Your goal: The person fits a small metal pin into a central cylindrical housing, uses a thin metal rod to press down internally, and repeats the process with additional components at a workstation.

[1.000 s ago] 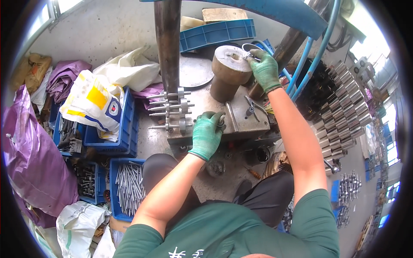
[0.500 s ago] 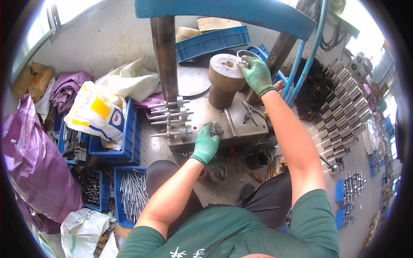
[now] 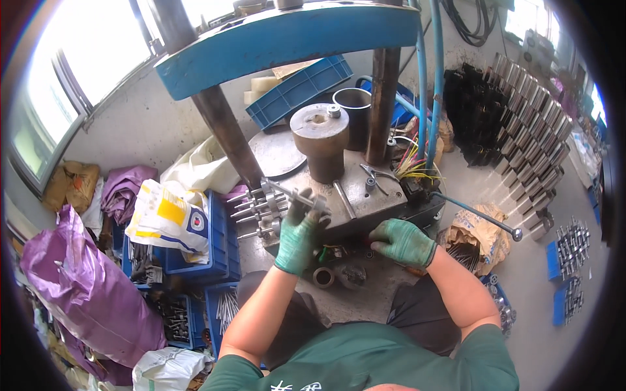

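Observation:
My left hand (image 3: 300, 240), in a green glove, grips a metal shaft with a round collar (image 3: 301, 197) at the front left of the press base. The shaft is tilted, and the fingers partly hide it. Beside it, several similar shafts (image 3: 259, 212) lie on the base's left edge. My right hand (image 3: 402, 242), also gloved, hovers off the front right corner with curled fingers; what they hold, if anything, is hidden. A thick steel cylinder (image 3: 319, 140) stands on the press base (image 3: 306, 186), and a small metal ring (image 3: 334, 111) sits on its top.
Pliers (image 3: 380, 176) and a short rod (image 3: 345, 199) lie on the base. Steel columns (image 3: 383, 98) carry a blue crossbeam (image 3: 287, 49). A long lever (image 3: 479, 215) juts out right. Blue crates (image 3: 225, 228) and purple sacks (image 3: 91, 287) stand left; stacked metal tubes (image 3: 531, 143) stand right.
My right hand has left the cylinder's top and come down to the front right. My left hand has moved from the round part at the base's front to a shaft, now gripped. The view has shifted.

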A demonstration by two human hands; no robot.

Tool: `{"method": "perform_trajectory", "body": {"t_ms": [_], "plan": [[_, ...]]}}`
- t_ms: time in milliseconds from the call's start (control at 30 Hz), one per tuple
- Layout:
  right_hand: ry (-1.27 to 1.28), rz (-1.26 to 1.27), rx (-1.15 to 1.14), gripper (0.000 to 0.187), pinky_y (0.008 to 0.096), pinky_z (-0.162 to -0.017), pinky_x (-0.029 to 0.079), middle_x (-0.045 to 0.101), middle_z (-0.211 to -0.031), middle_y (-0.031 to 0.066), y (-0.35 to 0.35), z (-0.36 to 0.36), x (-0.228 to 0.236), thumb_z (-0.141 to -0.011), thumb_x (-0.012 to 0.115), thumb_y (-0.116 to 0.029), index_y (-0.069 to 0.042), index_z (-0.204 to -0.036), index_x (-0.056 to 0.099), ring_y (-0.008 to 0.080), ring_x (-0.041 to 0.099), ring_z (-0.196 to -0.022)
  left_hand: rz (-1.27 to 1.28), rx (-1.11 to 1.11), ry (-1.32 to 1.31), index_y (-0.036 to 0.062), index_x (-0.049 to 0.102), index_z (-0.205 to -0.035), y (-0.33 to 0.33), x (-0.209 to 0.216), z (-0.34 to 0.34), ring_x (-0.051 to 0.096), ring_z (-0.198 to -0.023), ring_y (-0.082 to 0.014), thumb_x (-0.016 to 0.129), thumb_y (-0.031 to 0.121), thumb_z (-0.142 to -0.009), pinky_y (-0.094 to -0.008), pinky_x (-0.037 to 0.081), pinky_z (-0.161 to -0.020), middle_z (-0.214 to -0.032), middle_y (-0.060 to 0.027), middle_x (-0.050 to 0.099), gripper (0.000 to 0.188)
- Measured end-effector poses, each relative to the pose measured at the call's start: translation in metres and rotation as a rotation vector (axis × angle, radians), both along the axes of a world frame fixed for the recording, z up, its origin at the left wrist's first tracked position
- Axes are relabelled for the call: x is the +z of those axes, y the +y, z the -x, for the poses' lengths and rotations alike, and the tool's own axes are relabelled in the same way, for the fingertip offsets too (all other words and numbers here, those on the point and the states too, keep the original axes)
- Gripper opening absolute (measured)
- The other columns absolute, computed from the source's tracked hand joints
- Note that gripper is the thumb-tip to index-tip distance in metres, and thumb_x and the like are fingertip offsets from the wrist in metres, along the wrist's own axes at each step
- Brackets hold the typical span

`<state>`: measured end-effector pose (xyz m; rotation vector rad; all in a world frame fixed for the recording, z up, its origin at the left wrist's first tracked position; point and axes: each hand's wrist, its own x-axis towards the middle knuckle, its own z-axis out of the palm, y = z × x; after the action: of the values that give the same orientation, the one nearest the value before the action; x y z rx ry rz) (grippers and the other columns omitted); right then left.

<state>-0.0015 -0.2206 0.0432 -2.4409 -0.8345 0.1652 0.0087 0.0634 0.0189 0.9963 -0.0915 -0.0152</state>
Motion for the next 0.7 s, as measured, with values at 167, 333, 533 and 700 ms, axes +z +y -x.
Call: {"method": "perform_trajectory", "body": {"t_ms": [167, 333, 533, 700], "plan": [[-0.017, 0.038, 0.053, 0.039, 0.0463, -0.101, 0.055, 0.075, -0.117, 0.0178, -0.007, -0.001, -0.004, -0.096, 0.071, -0.032, -0.003, -0.122, 0.077, 0.0377, 0.069, -0.113, -0.376, 0.113, -0.427, -0.0021, 0.055, -0.140, -0.015, 0.083, -0.076, 0.068, -0.115, -0.0192, 0.080, 0.014, -0.098, -0.0352, 0.059, -0.099, -0.126, -0.0119, 0.068, 0.052], [0.048, 0.034, 0.082, 0.039, 0.0476, -0.101, 0.054, 0.075, -0.116, 0.0192, -0.011, -0.014, -0.012, -0.096, 0.070, -0.031, -0.003, -0.122, 0.076, 0.0388, 0.070, -0.113, -0.484, 0.189, -0.560, 0.0005, 0.059, -0.131, -0.039, 0.124, -0.193, 0.070, -0.110, -0.0192, 0.078, -0.003, -0.093, -0.0325, 0.060, -0.094, -0.122, -0.0102, 0.070, 0.042], [0.028, 0.022, 0.074, 0.036, 0.0470, -0.099, 0.055, 0.075, -0.114, 0.0196, -0.013, -0.016, -0.015, -0.094, 0.072, -0.029, -0.003, -0.119, 0.077, 0.0388, 0.070, -0.109, -0.437, 0.180, -0.499, 0.0031, 0.064, -0.133, -0.049, 0.110, -0.253, 0.071, -0.088, -0.0154, 0.080, -0.006, -0.090, -0.0295, 0.059, -0.077, -0.108, -0.0077, 0.074, 0.047], [0.037, 0.039, 0.094, 0.035, 0.0475, -0.095, 0.056, 0.074, -0.107, 0.0189, -0.020, -0.010, -0.013, -0.093, 0.072, -0.030, -0.005, -0.117, 0.078, 0.0387, 0.070, -0.105, -0.442, 0.162, -0.424, 0.0020, 0.064, -0.136, -0.053, 0.111, -0.247, 0.071, -0.090, -0.0151, 0.077, -0.011, -0.090, -0.0281, 0.059, -0.078, -0.106, -0.0083, 0.075, 0.050]]}}
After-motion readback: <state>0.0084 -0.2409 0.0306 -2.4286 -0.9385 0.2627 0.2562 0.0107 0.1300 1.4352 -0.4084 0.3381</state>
